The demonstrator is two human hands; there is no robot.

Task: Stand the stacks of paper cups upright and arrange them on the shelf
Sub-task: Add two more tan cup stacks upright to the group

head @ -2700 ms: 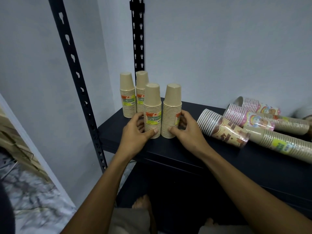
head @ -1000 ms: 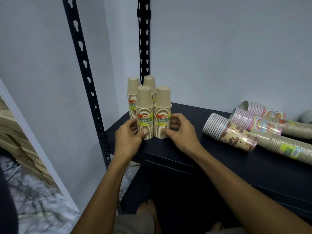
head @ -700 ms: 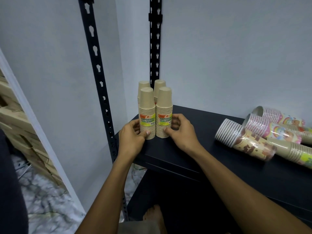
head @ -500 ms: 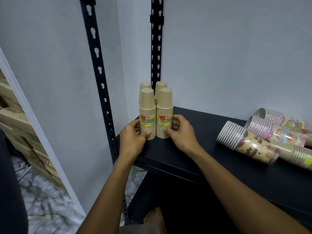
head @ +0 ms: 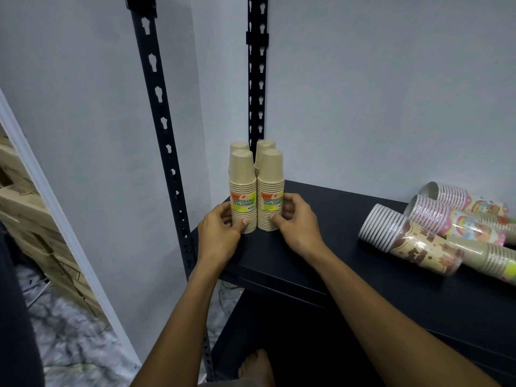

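Head view shows the arranging step in hand: four upright kraft cup stacks stand as a tight block at the left rear corner of the black shelf. Left hand and right hand cup the bases of the two front stacks, fingers curled against them, thumbs at the front. Next, judged, the toppled printed stacks well to the right need righting.

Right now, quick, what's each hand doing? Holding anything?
Left hand: closed around the base of the front left cup stack.
Right hand: closed around the base of the front right cup stack.
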